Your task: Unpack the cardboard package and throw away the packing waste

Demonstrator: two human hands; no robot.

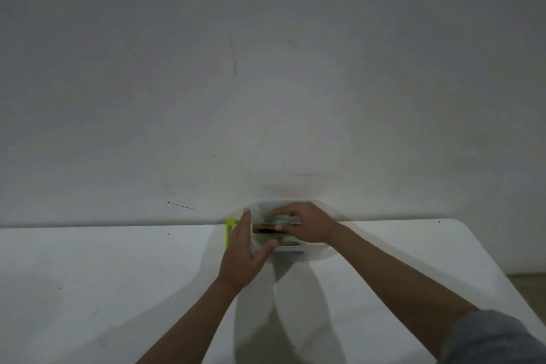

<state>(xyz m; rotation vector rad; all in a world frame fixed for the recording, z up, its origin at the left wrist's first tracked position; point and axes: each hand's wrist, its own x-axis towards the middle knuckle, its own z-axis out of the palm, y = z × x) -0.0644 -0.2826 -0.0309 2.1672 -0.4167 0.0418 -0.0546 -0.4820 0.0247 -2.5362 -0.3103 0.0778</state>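
Note:
A small clear plastic bin (298, 254) stands at the far edge of the white table (118, 289), against the wall. My left hand (245, 251) lies flat against the bin's left side, thumb hooked over its near rim. My right hand (304, 223) reaches into the bin from above, its fingers on a flat dark red and brown item (264, 228) among blurred contents. No cardboard package can be made out. The picture is dim and blurred.
A yellow-green object (230, 230) stands just left of the bin, partly behind my left hand. The grey wall (266, 83) rises directly behind the table. The table's right corner (461, 233) curves away, with floor beyond it.

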